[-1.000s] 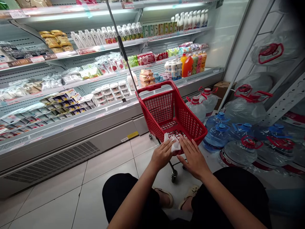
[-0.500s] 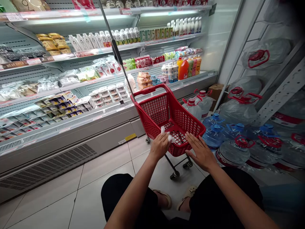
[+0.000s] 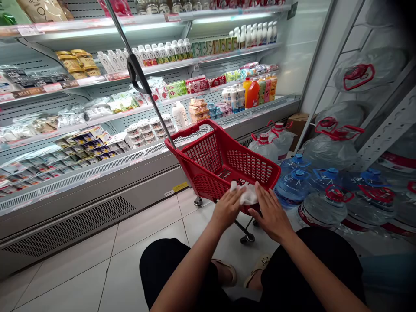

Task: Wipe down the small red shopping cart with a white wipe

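Note:
A red plastic shopping cart [image 3: 208, 154] with a perforated basket stands tilted toward me in the middle of the head view. My left hand [image 3: 226, 209] is at its near rim, with a crumpled white wipe [image 3: 248, 195] under and beside its fingers. The wipe lies over the rim, spread toward the other hand. My right hand [image 3: 271, 213] rests its outstretched fingers against the cart's near right corner, next to the wipe's edge. Whether those fingertips touch the wipe I cannot tell. From the cart's far left side a long metal pole with a black grip [image 3: 138, 73] rises.
A refrigerated shelf [image 3: 156, 158] with dairy cups, bottles and packs runs along the left and back. Large water bottles [image 3: 321, 208] stand on the right, close to the cart. My knees and shoes are below, on the tiled floor [image 3: 146, 247].
The white wipe now shows more widely between my hands at the rim. The cart has shifted and turned slightly, its pole leaning further left. My left hand has moved slightly right and nearer.

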Action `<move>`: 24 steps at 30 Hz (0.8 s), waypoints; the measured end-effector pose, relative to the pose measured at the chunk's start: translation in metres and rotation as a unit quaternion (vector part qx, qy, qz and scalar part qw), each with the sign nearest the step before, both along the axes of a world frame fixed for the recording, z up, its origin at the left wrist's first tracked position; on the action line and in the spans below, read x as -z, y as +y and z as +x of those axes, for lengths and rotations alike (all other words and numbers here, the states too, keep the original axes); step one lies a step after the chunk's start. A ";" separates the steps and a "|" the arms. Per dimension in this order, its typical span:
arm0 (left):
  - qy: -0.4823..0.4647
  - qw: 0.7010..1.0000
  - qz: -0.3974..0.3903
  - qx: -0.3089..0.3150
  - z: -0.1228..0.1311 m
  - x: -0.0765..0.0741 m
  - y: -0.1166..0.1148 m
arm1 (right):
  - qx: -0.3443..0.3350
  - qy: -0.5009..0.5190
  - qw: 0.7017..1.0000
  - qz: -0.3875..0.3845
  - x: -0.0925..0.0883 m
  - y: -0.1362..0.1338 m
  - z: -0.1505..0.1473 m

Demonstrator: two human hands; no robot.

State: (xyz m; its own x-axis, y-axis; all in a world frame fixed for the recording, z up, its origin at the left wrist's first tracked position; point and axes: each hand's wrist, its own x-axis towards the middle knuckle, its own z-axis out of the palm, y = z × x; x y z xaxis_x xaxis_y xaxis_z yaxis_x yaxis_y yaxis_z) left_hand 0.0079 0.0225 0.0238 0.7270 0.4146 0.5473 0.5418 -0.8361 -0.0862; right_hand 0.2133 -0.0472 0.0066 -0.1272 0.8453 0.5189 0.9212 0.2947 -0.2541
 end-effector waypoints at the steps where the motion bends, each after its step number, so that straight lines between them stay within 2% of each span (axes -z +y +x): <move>1: -0.008 1.000 0.005 -0.018 -0.012 -0.004 0.010 | 0.002 0.001 1.000 -0.007 -0.001 -0.001 0.002; 4: -0.030 0.995 0.019 -0.091 -0.050 -0.015 0.038 | 0.010 -0.001 1.000 -0.015 -0.003 0.001 0.012; 7: -0.040 0.992 0.027 -0.121 -0.069 -0.022 0.048 | 0.033 -0.020 0.999 -0.004 -0.009 0.004 0.008; 9: -0.035 0.992 0.027 -0.121 -0.063 -0.020 0.041 | 0.036 -0.035 0.999 0.004 -0.013 0.006 -0.004; 12: 0.004 0.995 0.023 -0.094 -0.039 -0.014 0.025 | 0.023 -0.049 0.998 0.028 -0.018 0.007 -0.023; 14: 0.036 0.997 0.025 -0.069 -0.029 -0.011 0.019 | 0.023 -0.055 0.997 0.041 -0.018 0.005 -0.026; 16: 0.047 0.996 0.034 -0.065 -0.033 -0.013 0.023 | 0.022 -0.060 0.997 0.040 -0.018 0.003 -0.020; 18: 0.038 0.995 0.044 -0.087 -0.051 -0.021 0.034 | 0.019 -0.061 0.997 0.034 -0.016 0.001 -0.009; 22: 0.009 0.984 0.052 -0.173 -0.095 -0.047 0.061 | 0.021 -0.048 0.998 0.041 -0.011 0.001 0.010; 24: -0.003 0.976 0.059 -0.207 -0.104 -0.056 0.066 | 0.015 -0.038 0.998 0.049 -0.007 0.001 0.015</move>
